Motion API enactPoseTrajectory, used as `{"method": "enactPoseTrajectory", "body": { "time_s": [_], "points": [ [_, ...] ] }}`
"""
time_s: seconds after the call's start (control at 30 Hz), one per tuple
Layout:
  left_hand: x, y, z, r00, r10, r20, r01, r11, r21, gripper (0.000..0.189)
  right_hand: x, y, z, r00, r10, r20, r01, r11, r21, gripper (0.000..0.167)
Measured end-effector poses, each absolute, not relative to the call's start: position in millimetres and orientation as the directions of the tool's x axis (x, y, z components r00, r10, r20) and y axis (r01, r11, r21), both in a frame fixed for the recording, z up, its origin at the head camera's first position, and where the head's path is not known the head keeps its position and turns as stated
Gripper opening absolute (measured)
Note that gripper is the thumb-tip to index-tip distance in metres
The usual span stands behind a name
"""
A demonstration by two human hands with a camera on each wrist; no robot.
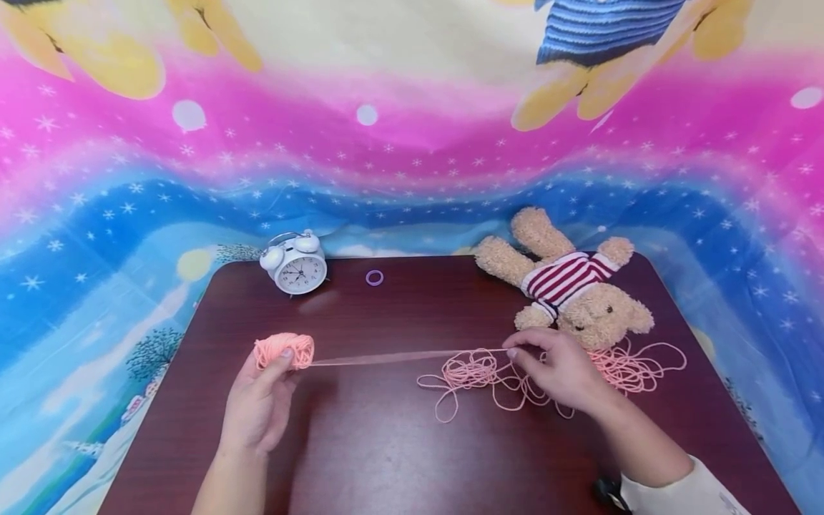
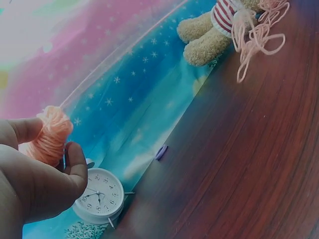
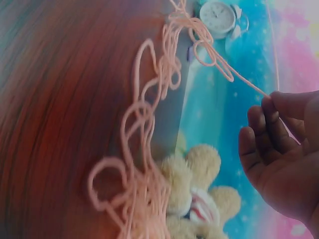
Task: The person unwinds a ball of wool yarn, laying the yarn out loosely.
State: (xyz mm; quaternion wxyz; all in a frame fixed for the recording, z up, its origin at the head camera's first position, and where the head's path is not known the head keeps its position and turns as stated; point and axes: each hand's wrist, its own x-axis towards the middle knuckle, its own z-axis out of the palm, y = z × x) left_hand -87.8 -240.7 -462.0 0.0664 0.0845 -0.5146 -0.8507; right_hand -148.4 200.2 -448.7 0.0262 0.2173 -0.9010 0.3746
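Note:
My left hand (image 1: 260,400) grips a small ball of peach yarn (image 1: 283,349), thumb on the near side, above the left part of the table. From the ball a strand of yarn (image 1: 399,356) runs straight across to my right hand (image 1: 563,368), which pinches it between thumb and fingertips. Below and around the right hand, loose loops of yarn (image 1: 473,370) lie on the table, with a second tangle (image 1: 637,368) farther right. In the right wrist view the pinched strand (image 3: 249,85) comes up from the loose loops.
A white alarm clock (image 1: 299,268) stands at the back left of the dark wooden table (image 1: 386,458), with a purple ring (image 1: 374,277) to its right. At the back right lies a teddy bear (image 1: 566,279) in a striped shirt. A patterned cloth (image 1: 412,172) hangs behind.

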Motion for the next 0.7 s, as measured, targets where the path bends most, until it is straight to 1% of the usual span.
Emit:
{"method": "enactPoseTrajectory", "body": {
  "time_s": [0.13, 0.27, 0.37, 0.47, 0.57, 0.7],
  "points": [
    [-87.0, -245.1, -463.2, -0.976, -0.198, -0.091, 0.016, -0.481, 0.877, 0.021, -146.0, 217.2, -444.8, -0.926, -0.331, 0.182, -0.365, 0.656, -0.66, 0.014],
    [-85.8, -248.6, -465.2, -0.978, -0.191, -0.079, 0.027, -0.496, 0.868, 0.023, -145.1, 233.0, -441.3, -0.944, -0.293, 0.152, -0.316, 0.67, -0.671, 0.013],
    [-84.9, -250.7, -466.2, -0.981, -0.183, -0.067, 0.036, -0.507, 0.861, 0.023, -145.9, 245.0, -438.8, -0.947, -0.274, 0.169, -0.315, 0.685, -0.657, 0.013],
    [-84.2, -253.5, -466.2, -0.983, -0.173, -0.061, 0.038, -0.516, 0.856, 0.02, -147.1, 257.5, -436.8, -0.945, -0.253, 0.206, -0.326, 0.72, -0.612, 0.013],
    [-83.1, -257.2, -465.5, -0.984, -0.17, -0.06, 0.041, -0.532, 0.846, 0.022, -147.3, 269.3, -436.0, -0.944, -0.238, 0.227, -0.327, 0.746, -0.58, 0.014],
    [-82.1, -262.1, -464.5, -0.978, -0.192, -0.083, 0.036, -0.546, 0.837, 0.023, -146.3, 282.1, -435.1, -0.946, -0.221, 0.236, -0.319, 0.755, -0.572, 0.013]
  ]
}}
